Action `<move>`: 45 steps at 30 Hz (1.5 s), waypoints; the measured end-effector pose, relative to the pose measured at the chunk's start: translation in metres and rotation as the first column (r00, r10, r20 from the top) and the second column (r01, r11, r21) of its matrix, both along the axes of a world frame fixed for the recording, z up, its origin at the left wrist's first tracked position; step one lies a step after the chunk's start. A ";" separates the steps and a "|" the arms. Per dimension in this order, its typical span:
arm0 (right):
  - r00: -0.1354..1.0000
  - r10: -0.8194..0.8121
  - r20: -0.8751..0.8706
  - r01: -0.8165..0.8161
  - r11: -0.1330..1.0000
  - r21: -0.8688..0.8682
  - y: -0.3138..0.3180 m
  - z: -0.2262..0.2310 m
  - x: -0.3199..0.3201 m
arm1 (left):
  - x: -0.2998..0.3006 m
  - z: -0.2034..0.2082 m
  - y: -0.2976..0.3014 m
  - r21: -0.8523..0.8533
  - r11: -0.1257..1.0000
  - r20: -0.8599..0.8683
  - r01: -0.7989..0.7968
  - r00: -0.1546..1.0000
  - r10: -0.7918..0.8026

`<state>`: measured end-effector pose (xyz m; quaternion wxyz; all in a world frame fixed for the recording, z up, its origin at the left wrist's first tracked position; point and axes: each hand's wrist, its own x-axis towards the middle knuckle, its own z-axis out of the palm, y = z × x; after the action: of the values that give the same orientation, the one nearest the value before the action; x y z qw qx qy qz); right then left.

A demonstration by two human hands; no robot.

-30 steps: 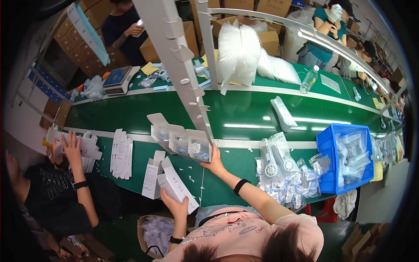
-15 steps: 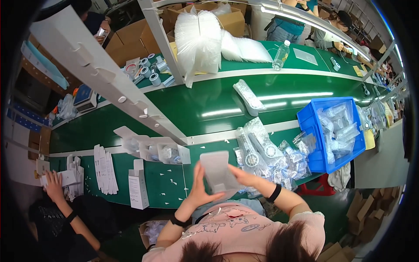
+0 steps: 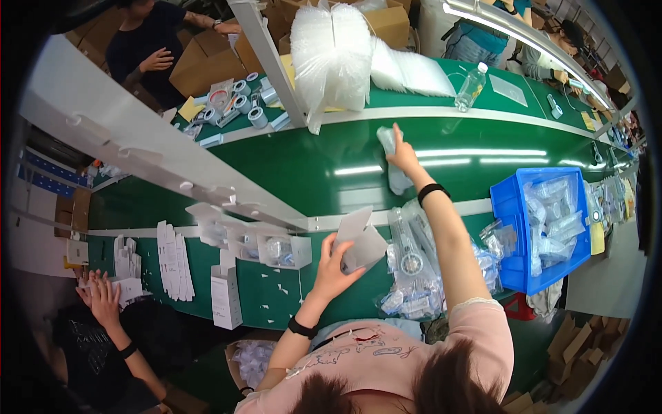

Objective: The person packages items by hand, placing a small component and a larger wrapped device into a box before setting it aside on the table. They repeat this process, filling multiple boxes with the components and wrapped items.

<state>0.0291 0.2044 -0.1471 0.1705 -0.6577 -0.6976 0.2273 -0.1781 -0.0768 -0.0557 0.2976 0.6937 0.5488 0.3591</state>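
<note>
My left hand [image 3: 335, 270] grips an open white carton [image 3: 365, 252], its flap standing up, over the near bench. Stretched out over the green surface, my right hand [image 3: 403, 153] is on a long bubble-wrapped package [image 3: 398, 181]; its index finger points along the wrap and the thumb lies at the side. Just right of the carton lie several clear-bagged devices with round heads [image 3: 412, 263] and a heap of small clear packets [image 3: 420, 303]. Left of the carton, a row of open white boxes [image 3: 289, 251] holds bagged items.
A blue bin [image 3: 510, 255] full of bagged items stands at right. Nearby at left are a white carton [image 3: 225, 297] and folded leaflets [image 3: 176, 265]. A slanted metal post [image 3: 165, 162] crosses the bench. A co-worker's hands [image 3: 103, 297] work far left; a bottle [image 3: 472, 88] stands beyond.
My right hand has left the carton and reached forward to the bubble-wrapped package, which now lies more lengthwise. The carton stays in my left hand, more tilted. The view has shifted a little.
</note>
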 end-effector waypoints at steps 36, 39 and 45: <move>0.227 0.277 -0.934 0.631 0.688 0.358 -0.352 0.234 0.103 | -0.024 -0.051 -0.100 0.209 0.944 0.061 -0.256 0.967 0.249; 0.633 -0.412 -0.655 0.643 0.751 0.150 -0.383 0.206 0.119 | -0.018 -0.032 -0.106 0.411 0.838 0.049 -0.359 0.927 0.373; 0.855 -0.493 0.160 0.514 0.767 -0.383 -0.446 0.054 0.121 | -0.003 -0.023 -0.096 0.457 0.743 -0.295 0.489 0.871 -0.392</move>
<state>0.1502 -0.2411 -0.0934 0.0649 -0.8468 -0.4354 0.2988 -0.1809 -0.1730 -0.0785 0.1255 0.8871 0.2757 0.3482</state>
